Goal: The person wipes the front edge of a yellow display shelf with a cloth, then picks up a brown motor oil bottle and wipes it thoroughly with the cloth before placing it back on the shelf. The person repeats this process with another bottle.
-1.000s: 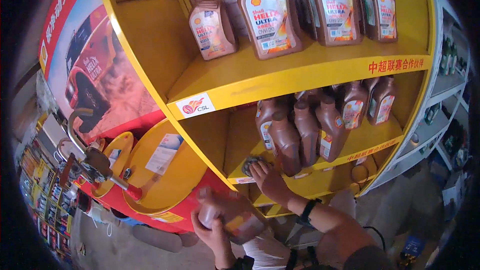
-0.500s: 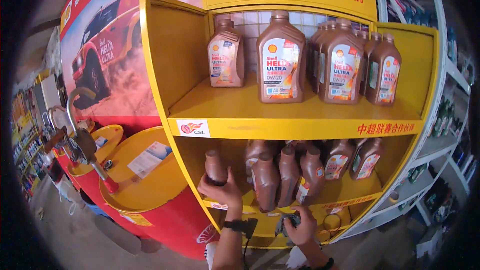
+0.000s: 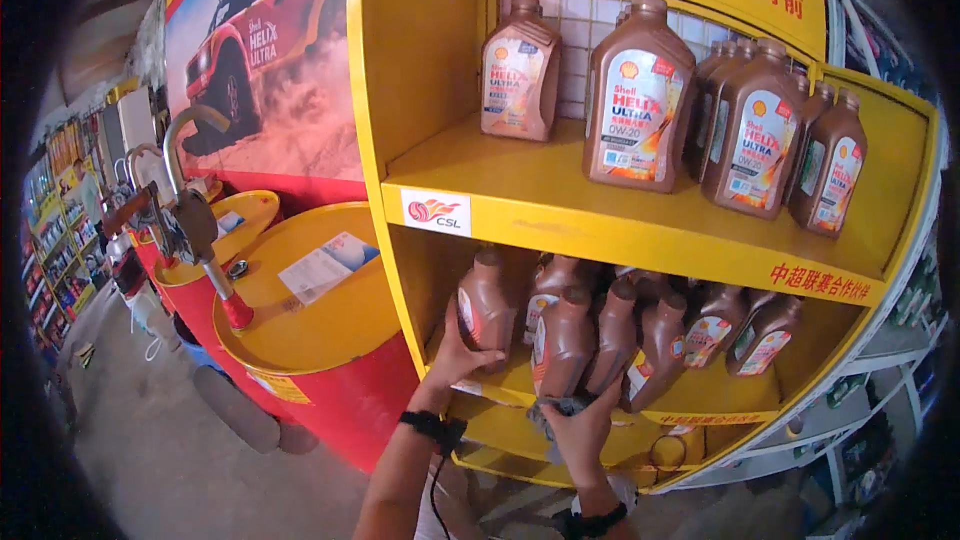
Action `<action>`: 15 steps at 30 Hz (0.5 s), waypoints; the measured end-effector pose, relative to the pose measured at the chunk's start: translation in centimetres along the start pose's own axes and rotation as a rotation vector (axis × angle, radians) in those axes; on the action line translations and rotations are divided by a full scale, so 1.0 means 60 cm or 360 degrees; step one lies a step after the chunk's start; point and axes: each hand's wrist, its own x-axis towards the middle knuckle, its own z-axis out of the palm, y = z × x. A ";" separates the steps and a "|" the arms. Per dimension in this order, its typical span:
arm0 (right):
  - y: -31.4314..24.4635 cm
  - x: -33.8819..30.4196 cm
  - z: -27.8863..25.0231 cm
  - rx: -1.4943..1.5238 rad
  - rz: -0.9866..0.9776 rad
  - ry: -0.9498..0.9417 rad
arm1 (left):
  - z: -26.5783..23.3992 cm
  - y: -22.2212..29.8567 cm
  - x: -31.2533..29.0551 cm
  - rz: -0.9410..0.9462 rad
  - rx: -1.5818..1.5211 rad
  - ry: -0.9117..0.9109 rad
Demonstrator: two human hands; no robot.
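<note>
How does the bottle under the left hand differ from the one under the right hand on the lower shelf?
The left-hand bottle stands at the left end of the lower shelf; the right-hand bottle stands further right, among others. The left hand cups the left-hand bottle's base, while the right hand presses a dark cloth against the right-hand bottle's base. The left-hand bottle sits further back. Both are brown, capped, labelled jugs.

Rear bottles on lower shelf – mostly hidden behind front ones.

Brown bottles with pale labels, centre; yellow shelf; red drum with yellow top, lower left.
</note>
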 end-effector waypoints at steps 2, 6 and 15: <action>0.000 -0.001 0.006 0.0018 0.0059 0.0016 | 0.000 0.009 0.005 -0.0003 0.0078 -0.0074; -0.012 0.000 0.005 0.0005 0.0072 0.0014 | 0.024 -0.014 0.007 -0.0037 0.0663 0.0434; 0.040 0.004 -0.008 0.0002 -0.0184 -0.0048 | 0.072 -0.038 0.016 -0.0102 0.0819 0.0837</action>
